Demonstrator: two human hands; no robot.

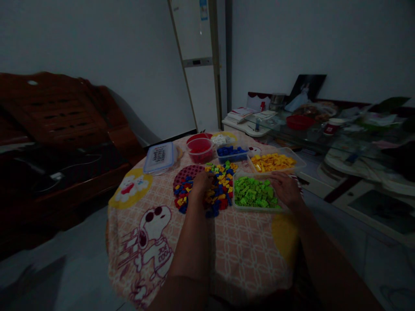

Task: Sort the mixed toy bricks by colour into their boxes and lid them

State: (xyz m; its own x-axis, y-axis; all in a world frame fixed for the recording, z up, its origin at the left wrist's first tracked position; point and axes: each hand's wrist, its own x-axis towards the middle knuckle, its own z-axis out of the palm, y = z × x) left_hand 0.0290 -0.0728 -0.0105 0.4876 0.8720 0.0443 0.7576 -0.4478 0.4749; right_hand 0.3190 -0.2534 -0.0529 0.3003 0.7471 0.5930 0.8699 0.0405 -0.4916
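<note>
Honestly, couldn't tell if left hand (202, 183) at mixed bricks (223, 183) or right hand (286, 189) by the green-brick tub (256, 209) gripped anything, but a nudge risked spills.

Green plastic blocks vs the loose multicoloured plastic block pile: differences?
Colour: the green plastic blocks are uniform; the multicoloured plastic block pile mixes red, blue, yellow and green.
Containment: the green blocks sit in a clear rectangular plastic box; the pile spreads loose outside it.
Shared: both are small plastic blocks.
</note>
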